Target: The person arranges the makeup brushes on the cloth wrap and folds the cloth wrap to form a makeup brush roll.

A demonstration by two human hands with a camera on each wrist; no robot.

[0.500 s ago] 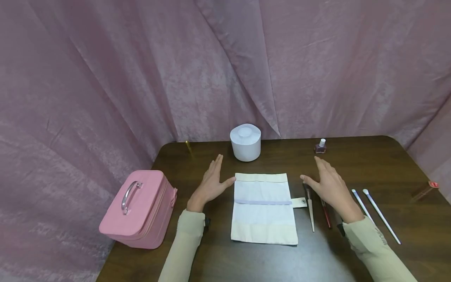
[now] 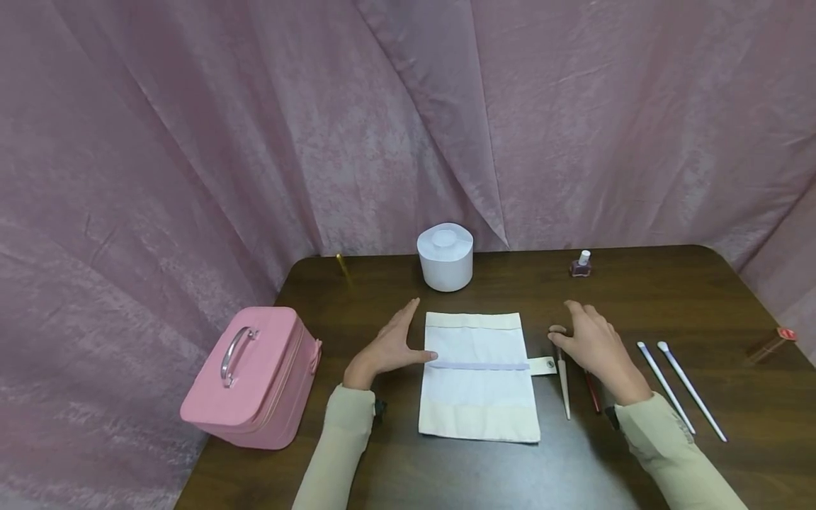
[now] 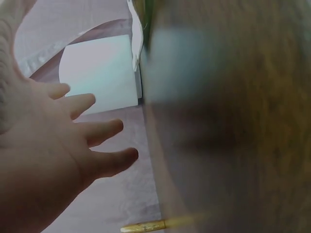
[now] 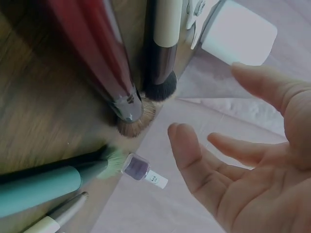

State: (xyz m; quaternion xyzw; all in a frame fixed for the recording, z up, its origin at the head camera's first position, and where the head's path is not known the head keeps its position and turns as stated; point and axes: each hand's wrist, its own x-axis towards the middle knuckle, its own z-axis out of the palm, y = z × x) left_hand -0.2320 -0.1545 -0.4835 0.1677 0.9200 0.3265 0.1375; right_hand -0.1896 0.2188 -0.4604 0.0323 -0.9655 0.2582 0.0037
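Note:
A white fabric roll [image 2: 478, 386] lies spread flat, with a band across it and a snap tab on its right side. My left hand [image 2: 385, 347] hovers at its left edge, fingers spread and thumb overlapping the cloth. Fingers apart, my right hand [image 2: 599, 354] hangs over the makeup brushes to the right. One brush has a cream handle [image 2: 564, 389]; beside it lies a red-handled brush [image 4: 95, 53], partly hidden by the hand in the head view. Neither hand holds anything. Two pale brushes, one of them this white-handled brush [image 2: 695, 397], lie farther right.
A pink case [image 2: 245, 375] with a metal handle stands at the left. Along the back are a gold tube [image 2: 342, 265], a white round container [image 2: 445, 262] and a nail polish bottle [image 2: 581, 266]. A red-topped tube [image 2: 773, 344] stands near the right edge.
My left hand has shifted right, bringing its thumb over the roll's edge. My right hand has dipped lower toward the brushes, its fingers bending a little more. The objects have not moved.

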